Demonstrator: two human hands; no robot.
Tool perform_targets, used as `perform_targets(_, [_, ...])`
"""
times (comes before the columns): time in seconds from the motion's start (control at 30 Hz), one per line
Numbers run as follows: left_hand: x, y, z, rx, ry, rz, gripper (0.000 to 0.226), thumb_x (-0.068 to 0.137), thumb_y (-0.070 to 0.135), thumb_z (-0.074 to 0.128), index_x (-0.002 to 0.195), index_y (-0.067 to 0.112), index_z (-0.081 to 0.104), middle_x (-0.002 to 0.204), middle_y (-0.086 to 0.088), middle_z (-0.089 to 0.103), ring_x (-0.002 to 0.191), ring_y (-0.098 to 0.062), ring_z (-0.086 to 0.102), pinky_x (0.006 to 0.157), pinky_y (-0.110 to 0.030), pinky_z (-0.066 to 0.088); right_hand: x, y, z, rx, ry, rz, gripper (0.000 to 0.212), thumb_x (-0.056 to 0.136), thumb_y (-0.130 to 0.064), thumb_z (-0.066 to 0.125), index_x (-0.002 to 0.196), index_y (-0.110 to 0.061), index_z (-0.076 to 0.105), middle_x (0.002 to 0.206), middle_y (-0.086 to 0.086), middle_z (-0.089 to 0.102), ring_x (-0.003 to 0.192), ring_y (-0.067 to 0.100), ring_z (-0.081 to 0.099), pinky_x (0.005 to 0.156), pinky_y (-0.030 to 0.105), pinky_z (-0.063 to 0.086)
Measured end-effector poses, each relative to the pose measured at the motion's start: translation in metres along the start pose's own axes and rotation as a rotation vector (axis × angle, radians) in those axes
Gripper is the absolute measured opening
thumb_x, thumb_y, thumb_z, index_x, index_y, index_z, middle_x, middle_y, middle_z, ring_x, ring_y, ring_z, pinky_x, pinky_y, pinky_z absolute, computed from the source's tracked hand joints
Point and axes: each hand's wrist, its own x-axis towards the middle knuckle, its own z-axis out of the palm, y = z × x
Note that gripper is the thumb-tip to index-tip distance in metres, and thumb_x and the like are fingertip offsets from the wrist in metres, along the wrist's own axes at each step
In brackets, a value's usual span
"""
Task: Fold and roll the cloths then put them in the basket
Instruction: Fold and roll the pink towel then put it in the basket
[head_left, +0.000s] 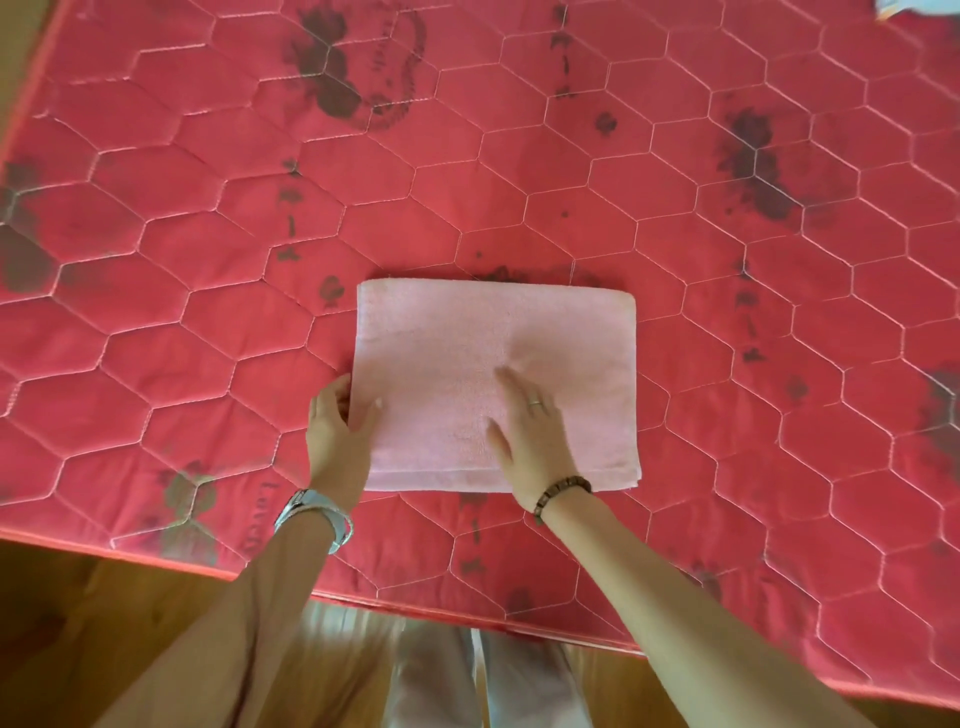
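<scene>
Honestly, the folded pink cloth (493, 384) near the mattress (208, 234) front edge could skew: left hand (337, 431) pinches its left edge, right hand (530, 436) just lies flat, gripping nothing.

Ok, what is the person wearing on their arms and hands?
The left hand has a silver watch at the wrist and a loose tan sleeve. The right hand has a ring, a brown bead bracelet and a bare forearm.
</scene>
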Motion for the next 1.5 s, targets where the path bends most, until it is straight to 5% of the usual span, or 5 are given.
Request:
perform_targets(0.37, [0.006, 0.011, -0.01, 0.045, -0.161, -0.184, 0.016, 0.091, 0.023, 0.066, 0.105, 0.014, 0.064, 0.077, 0.004, 0.059, 0.071, -0.015, 0.051, 0.057, -0.022, 0.037, 0.016, -0.064, 0.023, 0.468, -0.15, 0.163, 0.046, 0.101, -0.021, 0.047, 0.146, -0.016, 0.039, 0.142, 0.006, 0.037, 0.122, 0.019, 0.05, 0.102, 0.027, 0.042])
perform_targets(0.6, [-0.006, -0.001, -0.015, -0.056, -0.403, -0.384, 0.029, 0.088, 0.007, 0.066, 0.116, 0.01, 0.058, 0.106, -0.008, 0.067, 0.089, -0.02, 0.065, 0.078, -0.035, 0.056, 0.003, -0.059, 0.03, 0.325, -0.163, 0.187, 0.034, 0.097, -0.02, 0.053, 0.13, -0.016, 0.052, 0.135, 0.003, 0.044, 0.106, 0.02, 0.057, 0.083, 0.025, 0.045])
perform_targets(0.87, [0.001, 0.01, -0.018, -0.041, -0.181, -0.297, 0.024, 0.088, 0.02, 0.068, 0.11, 0.016, 0.061, 0.095, 0.001, 0.066, 0.088, -0.022, 0.063, 0.083, -0.04, 0.055, -0.044, -0.011, 0.018, 0.406, 0.161, 0.77, 0.034, 0.098, -0.038, 0.051, 0.117, -0.01, 0.058, 0.076, -0.01, 0.056, 0.072, 0.014, 0.06, 0.062, 0.025, 0.043])
perform_targets(1.03, [0.04, 0.048, -0.013, -0.132, -0.071, -0.185, 0.027, 0.092, 0.009, 0.059, 0.117, 0.018, 0.057, 0.096, 0.006, 0.06, 0.09, -0.016, 0.063, 0.073, -0.024, 0.053, -0.062, 0.019, 0.02, 0.551, 0.33, 1.071, 0.044, 0.089, -0.027, 0.066, 0.123, -0.006, 0.046, 0.116, 0.015, 0.06, 0.086, 0.024, 0.055, 0.073, 0.032, 0.044])
perform_targets(1.5, [0.042, 0.051, -0.036, 0.627, -0.557, -0.016, 0.021, 0.082, 0.029, 0.064, 0.093, 0.012, 0.061, 0.086, -0.007, 0.053, 0.071, -0.016, 0.046, 0.052, -0.021, 0.036, 0.044, 0.031, -0.047, 0.506, 0.468, 0.694, 0.03, 0.096, -0.002, 0.043, 0.123, -0.009, 0.055, 0.111, 0.009, 0.061, 0.101, 0.024, 0.058, 0.073, 0.018, 0.036])
